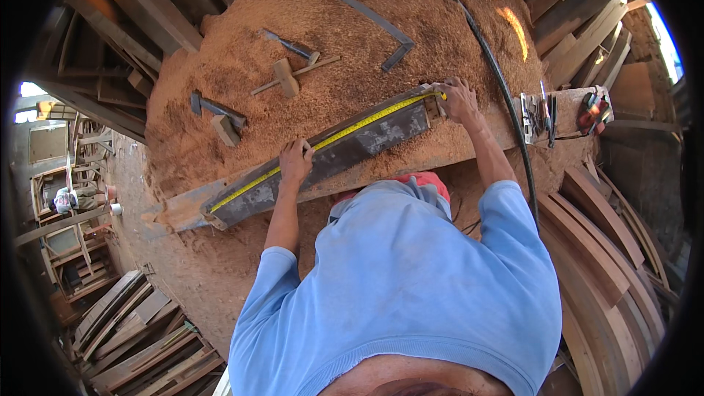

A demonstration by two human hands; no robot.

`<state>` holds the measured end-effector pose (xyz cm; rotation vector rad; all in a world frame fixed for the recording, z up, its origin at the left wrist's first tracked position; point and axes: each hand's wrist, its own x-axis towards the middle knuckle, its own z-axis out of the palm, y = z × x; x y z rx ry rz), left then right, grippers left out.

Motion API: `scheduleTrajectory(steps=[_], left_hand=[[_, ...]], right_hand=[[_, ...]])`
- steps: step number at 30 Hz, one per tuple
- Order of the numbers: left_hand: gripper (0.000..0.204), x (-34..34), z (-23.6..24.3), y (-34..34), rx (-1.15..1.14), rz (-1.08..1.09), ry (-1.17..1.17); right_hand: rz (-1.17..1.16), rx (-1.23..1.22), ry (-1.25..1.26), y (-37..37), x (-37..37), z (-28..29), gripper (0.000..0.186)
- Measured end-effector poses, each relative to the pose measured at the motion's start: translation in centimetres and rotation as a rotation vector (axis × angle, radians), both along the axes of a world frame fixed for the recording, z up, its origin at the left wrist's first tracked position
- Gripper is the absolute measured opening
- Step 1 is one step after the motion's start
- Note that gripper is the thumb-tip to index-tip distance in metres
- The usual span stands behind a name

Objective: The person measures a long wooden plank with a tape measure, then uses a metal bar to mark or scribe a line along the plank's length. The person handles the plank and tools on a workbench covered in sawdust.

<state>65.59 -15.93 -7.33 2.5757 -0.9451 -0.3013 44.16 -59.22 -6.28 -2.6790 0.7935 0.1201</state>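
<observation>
A dark, weathered board (385,136) lies at a slant along a wooden bench (485,134), with a yellow measuring tape (367,120) stretched along its top edge. My left hand (296,165) has its fingers curled over the tape and board, left of the middle. Out at the board's right end, my right hand (459,103) grips the tape, largely covering what is between its fingers. Beyond them on the shavings are an adze-like tool (229,116), a wooden marking gauge (286,77), a short dark tool (290,44) and a metal square (367,16).
Hand tools (544,117) and a red-and-black tool (591,111) sit at the bench's right end, beside a black hose (490,59). Stacked timber (605,249) flanks me at lower right, more (128,323) at lower left. A person (70,199) works among frames at far left.
</observation>
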Motion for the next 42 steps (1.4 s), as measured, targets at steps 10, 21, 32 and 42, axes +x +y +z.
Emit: scheduleTrajectory(steps=[10,21,32,42], left_hand=[[0.016,-0.1,-0.6,0.4,-0.032,0.024,0.019],[0.018,-1.7,2.7,0.7,-0.085,-0.005,-0.077],[0.038,-5.3,5.3,3.8,0.193,-0.142,0.298],[0.055,0.6,5.8,9.7,-0.005,0.150,-0.114]], right_hand=[[0.026,-0.034,-0.004,2.7,0.2,0.7,0.042],[0.395,0.216,-0.048,9.8,0.1,0.3,0.046],[0.532,0.547,0.277,22.5,1.6,-0.4,0.047],[0.251,0.280,0.005,12.1,8.3,1.9,0.052]])
